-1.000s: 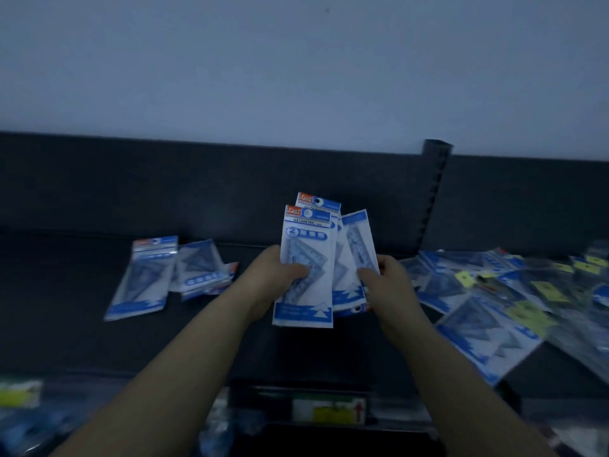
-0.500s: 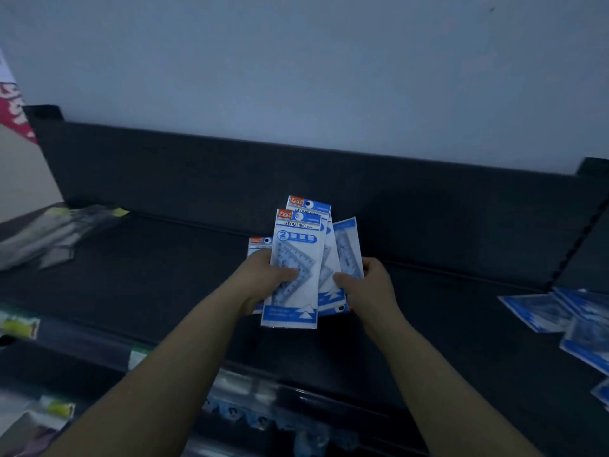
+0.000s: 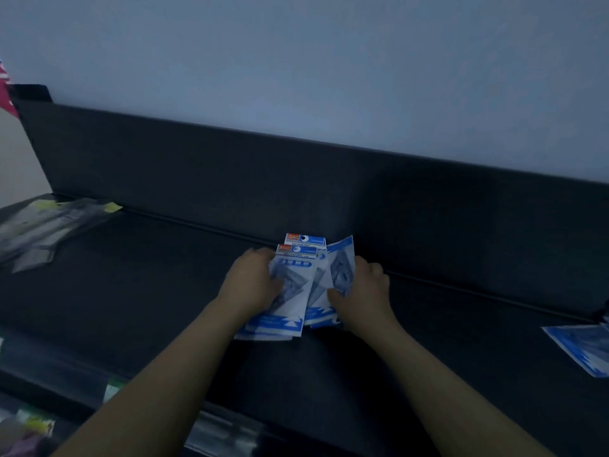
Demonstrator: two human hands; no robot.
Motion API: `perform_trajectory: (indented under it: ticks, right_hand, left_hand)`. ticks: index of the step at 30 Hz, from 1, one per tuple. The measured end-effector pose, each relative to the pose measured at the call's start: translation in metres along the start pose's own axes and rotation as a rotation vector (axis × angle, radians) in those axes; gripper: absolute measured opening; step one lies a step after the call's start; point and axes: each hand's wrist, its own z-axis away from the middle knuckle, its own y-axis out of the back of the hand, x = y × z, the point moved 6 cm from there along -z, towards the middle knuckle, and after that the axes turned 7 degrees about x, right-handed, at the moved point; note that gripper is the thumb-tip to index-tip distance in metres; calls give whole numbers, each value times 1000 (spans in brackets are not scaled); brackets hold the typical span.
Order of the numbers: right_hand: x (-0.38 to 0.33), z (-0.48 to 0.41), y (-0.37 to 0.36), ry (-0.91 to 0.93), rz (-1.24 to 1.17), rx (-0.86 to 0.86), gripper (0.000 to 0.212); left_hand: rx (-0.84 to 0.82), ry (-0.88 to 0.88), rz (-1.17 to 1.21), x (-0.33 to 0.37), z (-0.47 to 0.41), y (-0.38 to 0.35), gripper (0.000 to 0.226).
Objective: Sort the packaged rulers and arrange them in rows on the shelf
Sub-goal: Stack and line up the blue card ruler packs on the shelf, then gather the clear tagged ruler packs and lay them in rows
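A fanned stack of blue-and-white ruler packs [image 3: 304, 275] lies low on the dark shelf [image 3: 164, 291], close to its back panel. My left hand [image 3: 253, 280] grips the stack's left side, thumb on the front pack. My right hand [image 3: 361, 293] grips the right side, thumb across the packs. The lower edges of the packs touch or nearly touch the shelf surface. Several packs overlap, so the ones behind are mostly hidden.
Clear packs with yellow labels [image 3: 49, 222] lie at the shelf's far left. Another blue pack [image 3: 583, 347] lies at the right edge. The dark back panel [image 3: 329, 192] rises behind the stack. A price-label rail [image 3: 214, 433] runs along the shelf's front edge.
Both hands have carried the stack left along the shelf and lowered it from upright in the air down onto the shelf surface near the back panel.
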Motion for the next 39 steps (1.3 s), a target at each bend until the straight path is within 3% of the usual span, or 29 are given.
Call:
perform_trajectory:
  ticks: [3, 9, 19, 29, 39]
  right_hand:
    - [-7, 3, 13, 92, 152, 24, 45]
    - [-4, 39, 51, 127, 208, 103, 51]
    - [60, 119, 122, -28, 411, 287, 48]
    - [137, 165, 217, -187, 517, 393, 43]
    - [270, 215, 337, -340, 519, 383, 45]
  left_hand:
    - [32, -134, -38, 19, 3, 6, 31]
    - [1, -417, -47, 73, 19, 3, 40]
    - [-96, -734, 41, 147, 80, -47, 38]
    - [-186, -876, 108, 254, 140, -89, 40]
    - [-287, -891, 143, 395, 205, -165, 34]
